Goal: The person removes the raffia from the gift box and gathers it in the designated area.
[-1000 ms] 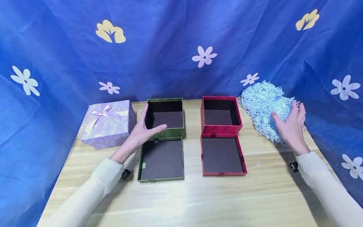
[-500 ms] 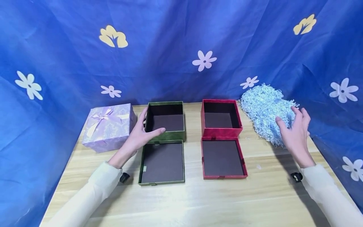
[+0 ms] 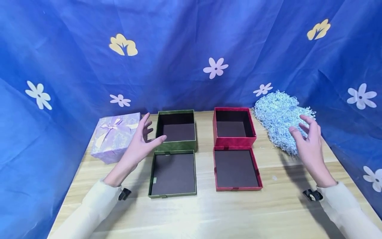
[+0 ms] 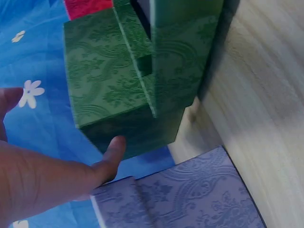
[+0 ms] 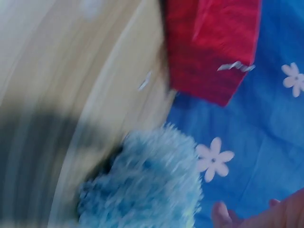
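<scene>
My left hand [image 3: 139, 142] is held with thumb and fingers spread, between the lilac gift box [image 3: 116, 136] and the green box [image 3: 179, 145]; it holds nothing. The left wrist view shows its thumb pointing toward the green box [image 4: 109, 71], with the lilac box [image 4: 199, 190] below. Near the pile of pale blue shredded paper [image 3: 277, 116], my right hand [image 3: 311, 149] hovers with loosely bent fingers and nothing in them. A red box [image 3: 234, 142] stands uncovered right of the green one. In front lie the green lid [image 3: 173, 174] and red lid [image 3: 237, 169], insides up.
The wooden table [image 3: 191, 215] carries all the boxes. Blue cloth [image 3: 173, 49] with flower prints hangs behind and at both sides. A small pale scrap [image 3: 274, 178] lies right of the red lid.
My left hand has drawn back from the green box toward the lilac one. The right hand has come slightly away from the shredded paper. The head view has tilted a little upward.
</scene>
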A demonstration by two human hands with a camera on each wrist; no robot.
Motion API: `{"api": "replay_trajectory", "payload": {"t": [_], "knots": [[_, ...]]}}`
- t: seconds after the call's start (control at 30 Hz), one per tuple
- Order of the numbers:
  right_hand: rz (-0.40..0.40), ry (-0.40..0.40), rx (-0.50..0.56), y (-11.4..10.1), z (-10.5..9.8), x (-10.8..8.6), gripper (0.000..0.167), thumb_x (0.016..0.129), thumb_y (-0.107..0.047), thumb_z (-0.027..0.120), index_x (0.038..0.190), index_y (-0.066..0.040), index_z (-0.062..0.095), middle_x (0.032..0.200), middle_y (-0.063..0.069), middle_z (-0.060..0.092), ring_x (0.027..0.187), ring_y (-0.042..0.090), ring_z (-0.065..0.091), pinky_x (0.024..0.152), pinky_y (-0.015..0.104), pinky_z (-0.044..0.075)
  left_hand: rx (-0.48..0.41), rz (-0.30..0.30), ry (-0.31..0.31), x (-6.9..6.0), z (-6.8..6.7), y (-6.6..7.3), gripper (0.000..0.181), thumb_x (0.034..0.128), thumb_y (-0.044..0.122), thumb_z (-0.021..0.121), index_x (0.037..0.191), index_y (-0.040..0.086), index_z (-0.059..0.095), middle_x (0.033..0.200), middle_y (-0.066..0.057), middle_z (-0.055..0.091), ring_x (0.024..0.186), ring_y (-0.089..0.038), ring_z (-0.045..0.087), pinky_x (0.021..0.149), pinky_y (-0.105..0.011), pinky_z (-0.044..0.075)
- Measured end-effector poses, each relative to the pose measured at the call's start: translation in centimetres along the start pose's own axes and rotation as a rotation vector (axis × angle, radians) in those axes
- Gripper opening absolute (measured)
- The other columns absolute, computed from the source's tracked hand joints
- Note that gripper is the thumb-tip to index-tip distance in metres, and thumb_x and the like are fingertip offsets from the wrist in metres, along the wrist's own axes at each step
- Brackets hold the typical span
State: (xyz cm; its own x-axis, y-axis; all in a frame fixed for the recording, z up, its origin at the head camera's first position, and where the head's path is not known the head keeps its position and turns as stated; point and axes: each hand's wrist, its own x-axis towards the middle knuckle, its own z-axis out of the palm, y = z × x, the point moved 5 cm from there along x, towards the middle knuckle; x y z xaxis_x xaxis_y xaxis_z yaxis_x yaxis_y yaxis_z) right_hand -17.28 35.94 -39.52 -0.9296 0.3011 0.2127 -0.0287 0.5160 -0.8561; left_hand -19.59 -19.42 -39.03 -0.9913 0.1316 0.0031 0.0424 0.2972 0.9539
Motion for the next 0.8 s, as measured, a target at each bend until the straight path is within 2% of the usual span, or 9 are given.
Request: {"api": "replay_trajectory", "payload": {"t": [0.13, 0.27, 0.33, 0.4, 0.47, 0.57, 0.67, 0.8], "knots": [[-0.04, -0.074, 0.222, -1.8, 1.3, -0.6, 0.056, 0.113, -0.021, 0.062, 0.164, -0.011, 0.041, 0.16, 0.013, 0.04, 0.137, 0.023, 0.055, 0.1, 0.017, 0.051, 0.02, 0.023, 0.024, -1.1, -0.9, 0.8, 0.106, 0.0995, 0.025, 0.082, 0.177, 0.029, 0.011, 0.176, -0.015, 0.024, 0.158, -0.039, 0.03, 0.121, -0.064, 0.035], [-0.055, -0.173, 0.477, -3.5, 3.0, -1.2, 0.046, 0.112, -0.011, 0.06, 0.156, -0.01, 0.046, 0.146, 0.006, 0.048, 0.124, 0.012, 0.062, 0.095, 0.021, 0.056, 0.021, 0.04, 0.083, -2.0, -2.3, 1.4, 0.098, 0.1014, 0.02, 0.08, 0.177, 0.023, 0.017, 0.172, -0.016, 0.03, 0.154, -0.04, 0.035, 0.121, -0.065, 0.034], [-0.046, -0.227, 0.536, -4.2, 3.8, -1.5, 0.041, 0.114, -0.011, 0.057, 0.154, -0.013, 0.047, 0.144, 0.005, 0.05, 0.123, 0.012, 0.064, 0.096, 0.024, 0.057, 0.01, 0.049, 0.115, -2.3, -3.2, 1.6, 0.094, 0.1022, 0.016, 0.079, 0.176, 0.021, 0.02, 0.17, -0.018, 0.032, 0.152, -0.041, 0.038, 0.121, -0.062, 0.035], [-0.03, -0.28, 0.581, -4.8, 4.6, -1.8, 0.039, 0.115, -0.011, 0.054, 0.153, -0.014, 0.047, 0.144, 0.006, 0.052, 0.124, 0.014, 0.065, 0.096, 0.027, 0.058, 0.003, 0.058, 0.146, -2.7, -4.2, 1.6, 0.091, 0.1033, 0.013, 0.077, 0.175, 0.021, 0.023, 0.17, -0.018, 0.033, 0.15, -0.041, 0.04, 0.12, -0.047, 0.041], [-0.011, -0.323, 0.617, -5.4, 5.5, -2.0, 0.037, 0.116, -0.011, 0.051, 0.153, -0.015, 0.048, 0.145, 0.008, 0.052, 0.125, 0.017, 0.065, 0.097, 0.028, 0.058, -0.006, 0.062, 0.177, -2.9, -5.3, 1.5, 0.087, 0.1043, 0.012, 0.076, 0.175, 0.023, 0.026, 0.168, -0.018, 0.034, 0.148, -0.038, 0.043, 0.113, -0.031, 0.047], [0.008, -0.373, 0.647, -6.4, 6.8, -2.3, 0.036, 0.116, -0.011, 0.049, 0.153, -0.015, 0.049, 0.145, 0.011, 0.053, 0.125, 0.021, 0.065, 0.097, 0.031, 0.059, -0.029, 0.074, 0.232, -3.5, -7.2, 1.2, 0.081, 0.105, 0.011, 0.075, 0.173, 0.023, 0.032, 0.163, -0.013, 0.039, 0.142, -0.031, 0.047, 0.096, -0.014, 0.05], [0.038, -0.414, 0.674, -7.3, 8.3, -2.5, 0.035, 0.116, -0.013, 0.051, 0.152, -0.015, 0.05, 0.146, 0.013, 0.054, 0.124, 0.022, 0.067, 0.098, 0.035, 0.06, -0.027, 0.091, 0.281, -4.1, -9.1, 0.9, 0.076, 0.1053, 0.01, 0.075, 0.171, 0.022, 0.037, 0.155, -0.008, 0.044, 0.135, -0.023, 0.051, 0.094, -0.012, 0.05], [0.072, -0.472, 0.707, -8.7, 10.6, -2.8, 0.037, 0.116, -0.018, 0.052, 0.152, -0.013, 0.049, 0.146, 0.014, 0.055, 0.127, 0.025, 0.066, 0.1, 0.039, 0.059, 0.028, 0.094, 0.327, -4.9, -11.4, 0.2, 0.072, 0.1066, 0.014, 0.073, 0.169, 0.022, 0.04, 0.149, -0.004, 0.049, 0.13, -0.017, 0.053, 0.092, -0.01, 0.049]]}}
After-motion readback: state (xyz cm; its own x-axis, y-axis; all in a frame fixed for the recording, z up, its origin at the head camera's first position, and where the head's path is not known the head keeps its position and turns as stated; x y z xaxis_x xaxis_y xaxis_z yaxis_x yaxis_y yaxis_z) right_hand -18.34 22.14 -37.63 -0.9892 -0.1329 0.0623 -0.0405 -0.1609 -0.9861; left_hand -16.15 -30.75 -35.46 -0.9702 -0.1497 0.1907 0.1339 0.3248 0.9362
